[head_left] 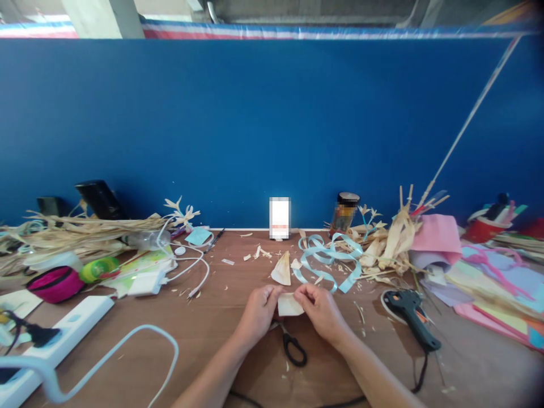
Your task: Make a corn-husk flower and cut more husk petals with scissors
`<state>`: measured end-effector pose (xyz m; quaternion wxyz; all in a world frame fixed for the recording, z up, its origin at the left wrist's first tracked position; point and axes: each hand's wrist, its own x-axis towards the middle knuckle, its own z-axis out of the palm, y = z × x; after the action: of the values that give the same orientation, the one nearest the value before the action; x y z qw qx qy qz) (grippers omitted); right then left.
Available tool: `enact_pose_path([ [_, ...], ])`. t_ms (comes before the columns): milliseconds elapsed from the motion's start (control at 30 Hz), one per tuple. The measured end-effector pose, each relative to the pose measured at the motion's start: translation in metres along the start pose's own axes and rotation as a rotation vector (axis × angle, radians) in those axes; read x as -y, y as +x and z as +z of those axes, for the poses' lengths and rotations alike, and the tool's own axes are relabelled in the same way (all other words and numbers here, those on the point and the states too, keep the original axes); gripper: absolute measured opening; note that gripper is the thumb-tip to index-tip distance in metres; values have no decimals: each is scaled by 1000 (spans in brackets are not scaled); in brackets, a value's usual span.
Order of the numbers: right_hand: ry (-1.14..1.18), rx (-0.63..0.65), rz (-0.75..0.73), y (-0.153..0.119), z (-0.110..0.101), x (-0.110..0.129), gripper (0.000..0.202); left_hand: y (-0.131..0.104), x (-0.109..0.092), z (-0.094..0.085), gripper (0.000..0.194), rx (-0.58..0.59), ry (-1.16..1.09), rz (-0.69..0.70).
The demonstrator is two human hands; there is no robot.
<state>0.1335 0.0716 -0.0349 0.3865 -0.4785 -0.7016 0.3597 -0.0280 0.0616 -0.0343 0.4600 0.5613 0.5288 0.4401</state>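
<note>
Between my two hands is a small pale cream piece of corn husk [290,305], roughly square. My left hand [260,311] pinches its left upper corner, and my right hand [319,310] pinches the right one. Under the piece lie scissors with black handles [294,349], their blades mostly hidden by the husk and my left hand. Just beyond my fingers rests a cone-shaped cut piece of husk [281,269]. A curled light blue ribbon [329,258] lies past my right hand.
A hot glue gun [412,320] lies at right, near coloured paper sheets [488,283]. Dried husks [393,243] and a jar [345,214] stand behind. At left are a power strip [63,340], a white charger [147,282] and cables. A blue partition [255,124] closes the back.
</note>
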Motion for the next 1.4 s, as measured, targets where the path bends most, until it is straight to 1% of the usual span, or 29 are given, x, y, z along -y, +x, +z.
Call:
enact_pose_path([
  [67,6,-25,4,1,0,-2,23,2,-1,-2,49,-26,-178,-114],
  [133,10,-37,3,2,0,-3,23,3,-2,-2,54,-37,-277,-164],
  [200,14,-35,-1,1,1,-2,24,3,-3,-2,49,-16,-232,-106],
  [267,24,-23,-2,0,2,0,25,2,-2,-2,42,-5,-116,-22],
  [333,35,-9,-6,-1,3,2,25,1,0,-1,35,3,-28,24],
  [467,17,7,-23,-1,5,2,20,0,3,0,28,15,38,36],
  [600,-9,10,-25,0,4,-2,17,0,-2,-1,25,31,55,27],
  [700,-29,-6,-20,0,2,-2,17,-1,-5,-1,27,49,54,49],
  [867,-130,-4,-77,-4,3,5,17,-4,-2,1,26,15,152,111],
  [967,-188,12,-108,-6,4,7,17,-5,1,2,24,3,194,121],
  [1067,-192,20,-97,-5,4,5,17,-4,0,1,23,2,233,116],
  [1167,-157,13,-71,-2,1,1,17,-2,-2,-6,24,-4,257,131],
  [1233,-128,-21,-58,0,-2,0,18,2,-3,-13,25,-50,260,145],
  [1300,-97,-73,-46,2,-5,0,18,5,-4,-18,25,-160,257,142],
  [1367,-65,-106,-40,2,-6,1,18,6,-5,-19,25,-265,217,130],
  [1400,-49,-105,-39,2,-5,2,18,6,-6,-17,26,-269,170,126],
])
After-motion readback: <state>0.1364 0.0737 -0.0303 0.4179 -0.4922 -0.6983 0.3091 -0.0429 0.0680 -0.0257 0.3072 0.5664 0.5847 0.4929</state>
